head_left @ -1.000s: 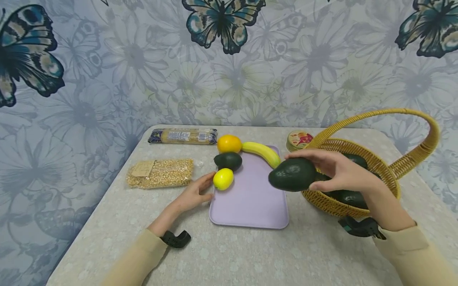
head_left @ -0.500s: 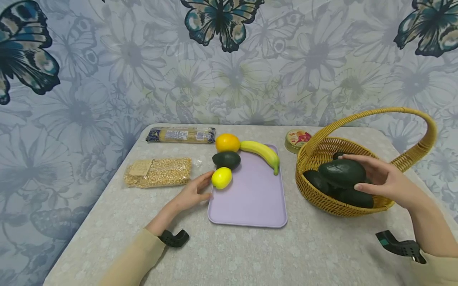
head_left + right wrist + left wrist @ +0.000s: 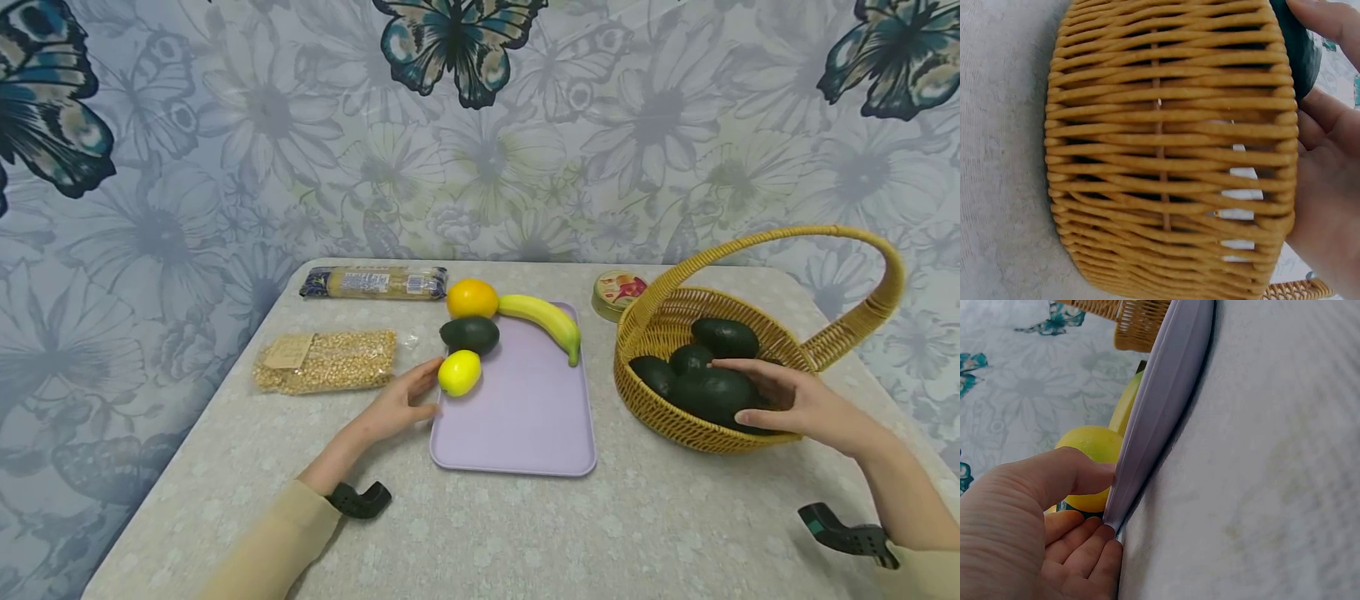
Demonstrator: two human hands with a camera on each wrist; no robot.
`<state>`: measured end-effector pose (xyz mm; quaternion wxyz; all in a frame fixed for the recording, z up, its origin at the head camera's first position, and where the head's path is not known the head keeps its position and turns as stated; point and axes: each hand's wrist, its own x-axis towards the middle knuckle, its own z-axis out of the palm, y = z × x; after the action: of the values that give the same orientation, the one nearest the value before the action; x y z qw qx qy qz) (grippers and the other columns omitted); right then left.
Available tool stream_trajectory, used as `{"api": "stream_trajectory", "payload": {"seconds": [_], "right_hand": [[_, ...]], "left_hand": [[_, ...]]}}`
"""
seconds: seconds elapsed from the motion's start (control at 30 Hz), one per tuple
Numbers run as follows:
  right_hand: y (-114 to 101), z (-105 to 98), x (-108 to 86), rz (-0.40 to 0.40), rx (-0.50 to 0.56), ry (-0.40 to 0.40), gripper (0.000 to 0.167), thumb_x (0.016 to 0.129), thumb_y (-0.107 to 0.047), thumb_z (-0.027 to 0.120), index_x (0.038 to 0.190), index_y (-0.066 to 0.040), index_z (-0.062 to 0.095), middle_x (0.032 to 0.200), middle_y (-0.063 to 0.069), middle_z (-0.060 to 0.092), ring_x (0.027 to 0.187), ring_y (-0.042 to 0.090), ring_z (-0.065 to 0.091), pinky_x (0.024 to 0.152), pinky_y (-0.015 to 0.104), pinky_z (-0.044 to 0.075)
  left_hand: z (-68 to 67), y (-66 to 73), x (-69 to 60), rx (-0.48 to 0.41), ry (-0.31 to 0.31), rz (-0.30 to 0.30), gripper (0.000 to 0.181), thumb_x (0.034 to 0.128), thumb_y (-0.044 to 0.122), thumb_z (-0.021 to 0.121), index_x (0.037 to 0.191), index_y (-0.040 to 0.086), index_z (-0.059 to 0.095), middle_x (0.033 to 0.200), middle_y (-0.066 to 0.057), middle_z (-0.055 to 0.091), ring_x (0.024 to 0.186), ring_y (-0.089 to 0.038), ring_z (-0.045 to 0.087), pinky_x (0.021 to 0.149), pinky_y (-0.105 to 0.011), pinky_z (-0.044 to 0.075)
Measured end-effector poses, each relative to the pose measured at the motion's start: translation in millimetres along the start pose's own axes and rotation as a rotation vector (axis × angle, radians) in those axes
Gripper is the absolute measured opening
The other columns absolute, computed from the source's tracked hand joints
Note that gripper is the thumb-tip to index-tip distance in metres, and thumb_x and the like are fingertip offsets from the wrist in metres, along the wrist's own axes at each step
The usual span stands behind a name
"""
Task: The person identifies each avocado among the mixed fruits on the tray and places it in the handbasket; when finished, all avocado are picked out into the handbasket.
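Observation:
In the head view, my right hand (image 3: 806, 404) reaches over the rim of a yellow wicker basket (image 3: 667, 429). Its thumb and fingers hold a dark green avocado (image 3: 708, 393) that lies on other avocados. Another avocado (image 3: 726, 337) sits behind it. In the right wrist view, the basket's woven side (image 3: 1166, 144) hides most of that avocado (image 3: 1300, 56). My left hand (image 3: 397, 404) is at the left edge of a lilac tray (image 3: 517, 425), its thumb touching the rim in the left wrist view. Right by its fingertips is a lemon (image 3: 459, 372).
An avocado (image 3: 469, 335), an orange (image 3: 472, 299) and a banana (image 3: 543, 321) line the tray's far left side. Left of them lie a bag of corn kernels (image 3: 330, 362) and a pasta packet (image 3: 375, 283). A round tin (image 3: 618, 292) stands behind the basket, whose handle (image 3: 810, 233) arches high.
My right hand has carried the avocado from above the tray's right edge rightward and down into the basket, onto the others. The left hand has stayed by the tray and lemon.

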<state>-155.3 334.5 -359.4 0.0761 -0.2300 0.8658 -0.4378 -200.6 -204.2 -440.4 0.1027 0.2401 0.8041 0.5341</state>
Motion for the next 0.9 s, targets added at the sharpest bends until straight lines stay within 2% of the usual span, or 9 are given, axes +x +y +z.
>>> {"api": "stream_trajectory", "payload": {"seconds": [0.17,0.2,0.4,0.47,0.63,0.73,0.8,0.9], "right_hand": [[1,4,6.3,-0.005,-0.08,-0.024,0.059,0.085,-0.008,0.07,0.14,-0.012,0.046,0.138,-0.004,0.046,0.118,-0.008,0.042,0.085,0.014,0.045],[1,5,7.6,-0.003,-0.097,-0.029,0.059,0.085,-0.009,0.07,0.139,-0.013,0.047,0.138,-0.001,0.045,0.117,-0.008,0.042,0.085,0.015,0.046],[0,9,13.5,-0.007,-0.195,-0.038,0.058,0.084,-0.016,0.072,0.138,-0.017,0.049,0.137,0.013,0.045,0.115,-0.009,0.04,0.084,0.017,0.046],[0,9,13.7,-0.006,-0.21,-0.035,0.058,0.084,-0.017,0.072,0.138,-0.017,0.05,0.137,0.013,0.046,0.114,-0.01,0.04,0.085,0.017,0.045],[-1,7,11.8,0.009,-0.181,-0.027,0.057,0.086,-0.016,0.07,0.138,-0.017,0.049,0.136,0.011,0.048,0.112,-0.007,0.046,0.083,0.017,0.047],[-1,5,9.5,-0.005,-0.13,0.012,0.057,0.085,-0.01,0.07,0.138,-0.013,0.048,0.136,0.005,0.05,0.114,-0.004,0.048,0.085,0.014,0.046],[-5,3,8.3,-0.046,-0.075,0.04,0.059,0.085,-0.003,0.068,0.139,-0.009,0.046,0.137,0.002,0.05,0.117,-0.001,0.048,0.087,0.014,0.046],[-19,2,10.5,-0.178,0.045,0.063,0.062,0.082,0.012,0.063,0.14,0.001,0.041,0.14,0.005,0.047,0.123,0.006,0.046,0.088,0.017,0.047]], "left_hand": [[0.0,18.9,-4.0,-0.008,-0.01,-0.018,0.071,0.085,-0.008,0.06,0.144,-0.011,0.022,0.148,-0.027,0.024,0.134,-0.041,0.028,0.11,-0.047,0.025],[-0.1,18.3,-3.8,-0.001,-0.013,-0.011,0.07,0.0852,-0.008,0.061,0.144,-0.011,0.022,0.148,-0.028,0.024,0.133,-0.042,0.028,0.109,-0.048,0.025],[0.2,-7.6,0.7,0.002,-0.002,0.005,0.073,0.0859,-0.003,0.063,0.147,-0.004,0.023,0.151,-0.021,0.024,0.135,-0.035,0.028,0.111,-0.043,0.025],[0.7,-8.1,1.2,-0.005,0.001,-0.007,0.073,0.0855,-0.005,0.062,0.147,-0.003,0.024,0.151,-0.019,0.025,0.136,-0.033,0.028,0.111,-0.041,0.025],[1.9,-7.6,3.2,-0.014,0.001,-0.005,0.072,0.0843,-0.01,0.06,0.146,-0.008,0.022,0.15,-0.024,0.024,0.135,-0.038,0.027,0.11,-0.045,0.024],[1.2,-9.3,3.1,-0.011,0.001,-0.008,0.073,0.0849,-0.008,0.061,0.147,-0.006,0.022,0.15,-0.022,0.024,0.136,-0.036,0.027,0.111,-0.044,0.024],[0.5,-10.0,2.5,-0.01,-0.001,-0.009,0.073,0.0855,-0.006,0.062,0.147,-0.003,0.023,0.151,-0.019,0.024,0.136,-0.033,0.027,0.111,-0.041,0.025],[-0.7,-10.9,1.6,-0.014,-0.001,-0.005,0.074,0.0859,-0.003,0.064,0.148,-0.001,0.024,0.151,-0.017,0.025,0.136,-0.031,0.028,0.111,-0.04,0.025]]}}
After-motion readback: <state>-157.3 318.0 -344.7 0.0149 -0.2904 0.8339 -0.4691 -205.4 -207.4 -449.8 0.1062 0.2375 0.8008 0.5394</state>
